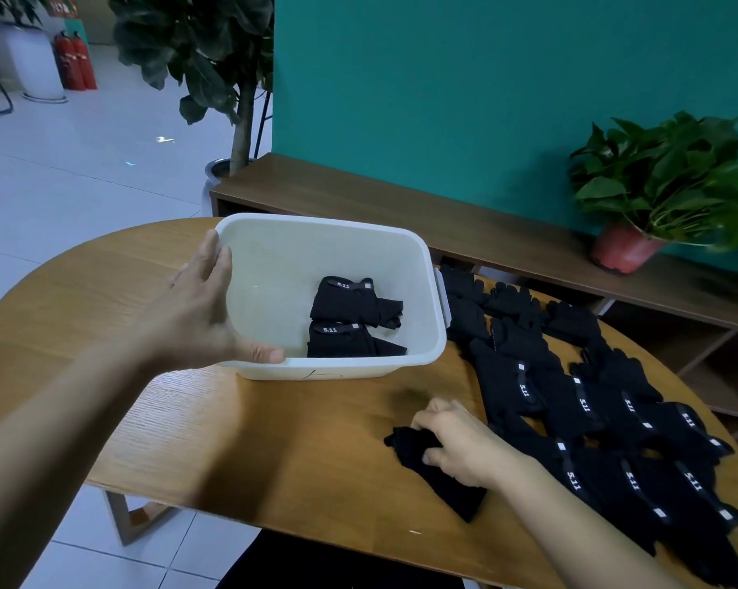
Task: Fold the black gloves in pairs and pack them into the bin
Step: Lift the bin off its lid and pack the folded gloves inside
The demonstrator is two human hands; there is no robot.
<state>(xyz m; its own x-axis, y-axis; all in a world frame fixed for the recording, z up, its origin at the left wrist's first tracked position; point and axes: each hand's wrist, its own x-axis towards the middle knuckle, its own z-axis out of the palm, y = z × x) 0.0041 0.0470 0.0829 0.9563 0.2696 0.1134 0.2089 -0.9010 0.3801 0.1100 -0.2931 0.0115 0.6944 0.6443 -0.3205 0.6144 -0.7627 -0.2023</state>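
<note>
On round wooden table (273,452): white bin (329,371), two folded glove pairs (350,299) inside, side by side at its right end. Left hand (197,308) grips bin's left end, thumb on near rim, fingers over far corner. Right hand (460,444), fingers curled, clutches folded glove bundle (456,491) lying on table near front edge. Loose black gloves (592,418) in rows at right, just beside bin.

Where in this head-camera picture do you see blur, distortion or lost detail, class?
Head view: the left forearm is blurred near the frame's edge; head view: the bench edge bows, a wide-angle effect; head view: the loose gloves merge into one dark mass, only their white labels crisp; head view: a soft shadow lies beside the right hand.
</note>
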